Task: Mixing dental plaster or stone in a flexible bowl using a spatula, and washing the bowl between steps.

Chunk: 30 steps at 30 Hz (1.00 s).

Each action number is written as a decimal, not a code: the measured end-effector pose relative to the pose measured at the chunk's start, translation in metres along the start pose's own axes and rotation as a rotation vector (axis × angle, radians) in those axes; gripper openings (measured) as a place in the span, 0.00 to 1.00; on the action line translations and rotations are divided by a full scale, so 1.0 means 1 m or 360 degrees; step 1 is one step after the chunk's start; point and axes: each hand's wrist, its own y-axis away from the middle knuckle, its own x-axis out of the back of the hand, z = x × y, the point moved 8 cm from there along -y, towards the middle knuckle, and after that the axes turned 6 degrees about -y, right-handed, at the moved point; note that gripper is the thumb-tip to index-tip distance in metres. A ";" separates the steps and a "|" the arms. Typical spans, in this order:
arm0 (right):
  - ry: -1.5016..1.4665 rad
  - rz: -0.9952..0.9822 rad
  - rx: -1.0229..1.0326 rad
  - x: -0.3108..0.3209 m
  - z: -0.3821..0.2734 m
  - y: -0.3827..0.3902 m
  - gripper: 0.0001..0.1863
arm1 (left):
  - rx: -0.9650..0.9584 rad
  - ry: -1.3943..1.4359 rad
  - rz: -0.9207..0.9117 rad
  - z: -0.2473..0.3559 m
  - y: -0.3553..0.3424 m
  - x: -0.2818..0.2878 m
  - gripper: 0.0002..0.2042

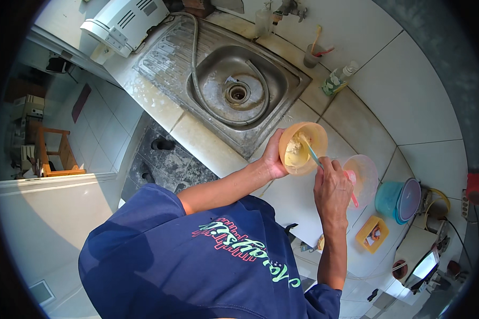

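My left hand (274, 154) is closed round the side of an orange plastic bowl (319, 139), which is tilted so its inside shows. A pale yellow mixture with whitish powdery lumps (296, 151) lies in the bowl. Between the fingers of my right hand (332, 183) is a slim utensil with a pale blue handle (313, 156). Its far end dips into the mixture, so I cannot tell whether it is a spoon or a spatula. Just beyond my right hand stands a clear plastic bowl (369, 171) with a pink scoop-like tool (354, 200) in or against it.
A steel sink (282, 80) with a grey hose (195, 48) lies ahead. Right on the tiled counter are a teal tub (387, 198) with a purple lid (410, 199) and a yellow tray (363, 234). A pump bottle (336, 81) and a cup (311, 56) stand by the wall.
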 end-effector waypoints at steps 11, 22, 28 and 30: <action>-0.0120 -0.0135 0.0101 -0.055 -0.073 -0.114 0.02 | -0.0051 0.0115 -0.0010 0.126 -0.019 0.027 0.22; -0.0034 -0.0305 -0.0070 -0.114 -0.107 -0.231 0.06 | -0.0256 0.0171 0.0094 0.276 -0.092 0.029 0.28; 0.0000 -0.0017 0.0000 -0.108 -0.091 -0.293 0.07 | -0.0248 0.0067 -0.0194 0.321 -0.170 -0.023 0.25; -0.0035 0.0037 0.0006 -0.102 -0.080 -0.307 0.08 | -0.0245 0.0027 -0.0284 0.323 -0.173 -0.030 0.25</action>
